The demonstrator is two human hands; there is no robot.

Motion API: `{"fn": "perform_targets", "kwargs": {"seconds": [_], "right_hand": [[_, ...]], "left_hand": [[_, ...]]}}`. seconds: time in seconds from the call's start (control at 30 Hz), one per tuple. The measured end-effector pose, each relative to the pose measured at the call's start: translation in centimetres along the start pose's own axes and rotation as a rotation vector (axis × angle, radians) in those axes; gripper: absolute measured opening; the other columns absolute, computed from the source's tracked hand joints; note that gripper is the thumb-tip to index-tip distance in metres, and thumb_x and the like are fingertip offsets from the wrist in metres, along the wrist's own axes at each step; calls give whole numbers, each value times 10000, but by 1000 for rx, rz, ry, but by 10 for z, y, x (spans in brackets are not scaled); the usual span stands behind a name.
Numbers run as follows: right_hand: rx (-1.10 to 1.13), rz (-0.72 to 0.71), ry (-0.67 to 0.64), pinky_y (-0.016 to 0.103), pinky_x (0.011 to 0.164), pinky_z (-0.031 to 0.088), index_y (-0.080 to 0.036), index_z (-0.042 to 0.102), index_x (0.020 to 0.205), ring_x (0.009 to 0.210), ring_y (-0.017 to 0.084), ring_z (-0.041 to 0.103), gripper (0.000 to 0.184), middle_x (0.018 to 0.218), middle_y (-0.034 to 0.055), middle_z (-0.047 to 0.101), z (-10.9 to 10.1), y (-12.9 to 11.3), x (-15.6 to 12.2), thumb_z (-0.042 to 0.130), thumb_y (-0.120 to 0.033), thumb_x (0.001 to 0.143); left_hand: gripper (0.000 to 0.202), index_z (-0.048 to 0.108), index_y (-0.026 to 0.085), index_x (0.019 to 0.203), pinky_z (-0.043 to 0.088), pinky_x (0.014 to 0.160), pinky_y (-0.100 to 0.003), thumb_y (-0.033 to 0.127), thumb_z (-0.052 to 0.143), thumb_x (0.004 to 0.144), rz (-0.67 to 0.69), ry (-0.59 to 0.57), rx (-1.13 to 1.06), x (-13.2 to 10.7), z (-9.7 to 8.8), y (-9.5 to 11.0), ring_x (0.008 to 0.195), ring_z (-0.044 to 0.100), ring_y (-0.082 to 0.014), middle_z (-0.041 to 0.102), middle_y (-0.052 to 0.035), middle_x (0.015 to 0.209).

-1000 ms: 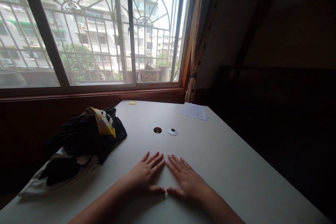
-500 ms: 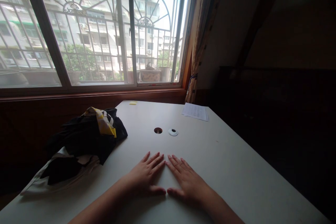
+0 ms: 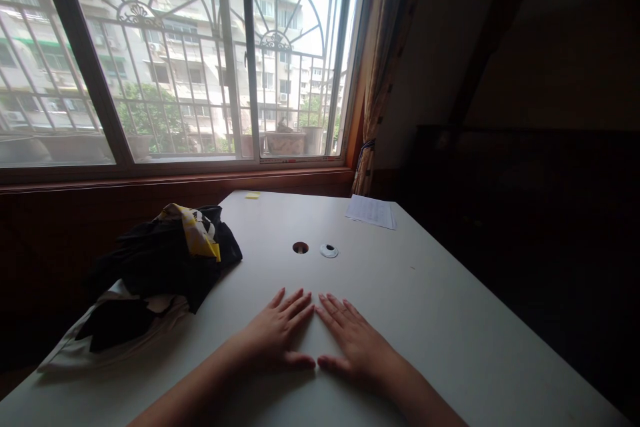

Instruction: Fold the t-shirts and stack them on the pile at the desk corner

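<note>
My left hand [image 3: 274,335] lies flat, palm down, on the white table [image 3: 440,320], fingers stretched out and empty. My right hand [image 3: 353,340] lies flat beside it, also empty, with a ring on one finger. The index fingertips and the thumb tips of both hands nearly touch. A heap of dark clothes [image 3: 160,260] with a yellow and white patterned piece on top sits to the left of my left hand, apart from it.
A round cable hole [image 3: 301,247] and its white cap [image 3: 329,251] lie beyond my fingers. A sheet of paper [image 3: 371,211] and a yellow sticky note [image 3: 253,195] lie at the far edge. Barred window [image 3: 175,60] behind; curtain [image 3: 383,73] at its right.
</note>
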State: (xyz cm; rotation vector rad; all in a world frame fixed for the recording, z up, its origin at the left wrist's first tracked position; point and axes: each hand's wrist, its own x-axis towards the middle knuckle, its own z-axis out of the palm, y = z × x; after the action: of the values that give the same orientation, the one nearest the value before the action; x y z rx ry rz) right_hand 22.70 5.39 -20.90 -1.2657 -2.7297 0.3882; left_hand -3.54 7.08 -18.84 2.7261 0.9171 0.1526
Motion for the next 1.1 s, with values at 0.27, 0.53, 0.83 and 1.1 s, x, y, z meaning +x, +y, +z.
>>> {"fn": "perform_targets", "kwargs": {"seconds": [0.27,0.53,0.83,1.1], "right_hand": [[15,19,-8,544,1257,114,-271,141,1611,1547,311,101,902,1672,65,88,0,0,2,443,-751,911],[28,34,-40,532,1263,80,-242,152,1612,1550,303,75,916,1672,68,66,-7,-5,1,415,-768,909],[24,29,-33,536,1260,86,-240,148,1612,1550,303,79,907,1673,71,74,-5,-4,0,414,-757,916],[7,-19,47,565,1237,187,-249,281,1593,1524,326,219,817,1653,97,241,-7,-3,-1,512,-663,927]], "left_hand": [[1008,115,217,1618,66,1235,-617,822,432,876,19,20,11,0,6,-5,1532,87,-358,117,-135,1657],[1009,108,218,1620,55,1240,-606,831,409,877,8,0,18,0,5,-4,1536,72,-348,97,-123,1662],[990,109,239,1620,77,1245,-589,805,452,884,35,52,23,-1,9,-8,1530,111,-360,125,-119,1661],[973,133,252,1619,111,1246,-574,780,491,885,55,85,28,-1,9,-9,1523,163,-361,188,-113,1656]]}}
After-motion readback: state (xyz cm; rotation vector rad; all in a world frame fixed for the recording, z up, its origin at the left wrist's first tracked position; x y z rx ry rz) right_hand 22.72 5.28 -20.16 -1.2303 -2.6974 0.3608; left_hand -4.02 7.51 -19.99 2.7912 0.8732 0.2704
